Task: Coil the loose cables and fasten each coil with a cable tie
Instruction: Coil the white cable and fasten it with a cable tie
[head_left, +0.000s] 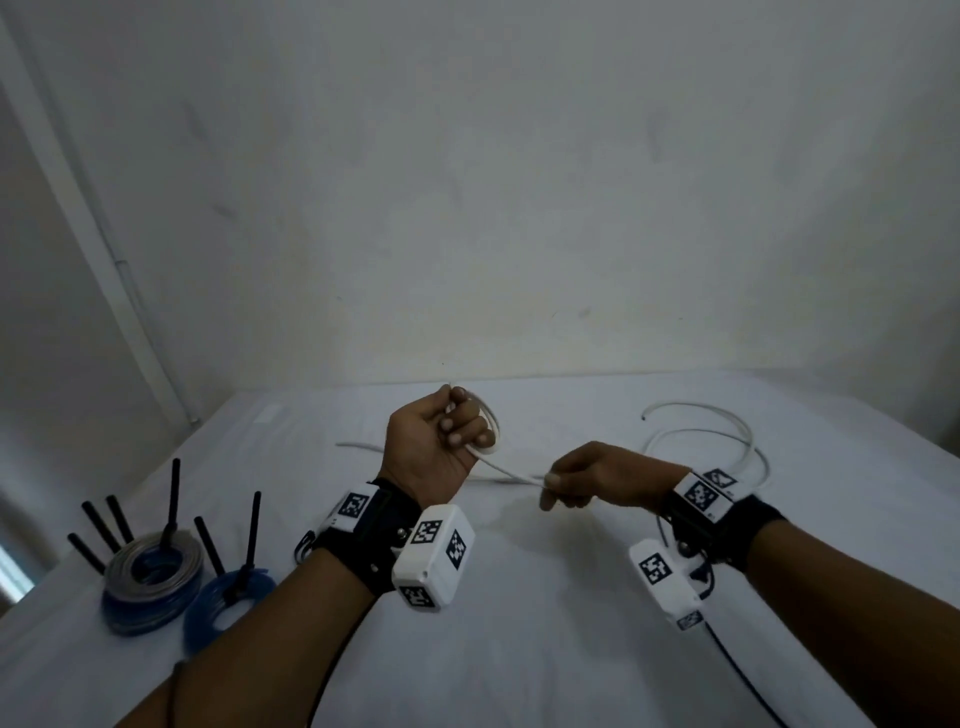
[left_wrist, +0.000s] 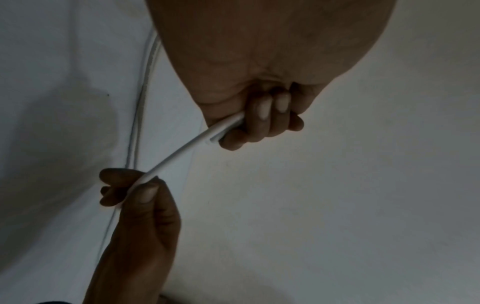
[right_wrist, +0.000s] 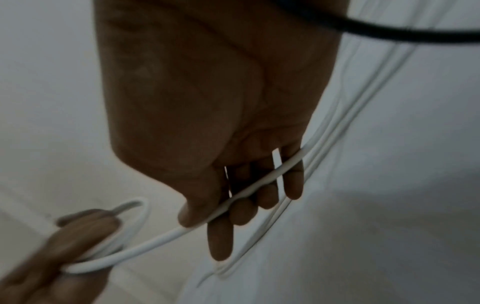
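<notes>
1. Gripping the small coil of thin white plastic-sheathed cable (head_left: 485, 423) in my left hand (head_left: 436, 441), fingers curled around its loops, I kept them from springing open above the white table (head_left: 519, 597).
2. My right hand (head_left: 587, 475) pinched the running length just beside the coil, so I could feed the next loop under tension.
3. The loose remainder (head_left: 727, 441) lay curved on the table behind my right wrist.
4. Two tied coils (head_left: 156, 571) with black cable ties (head_left: 174, 499) sat far left, apparently finished.
</notes>
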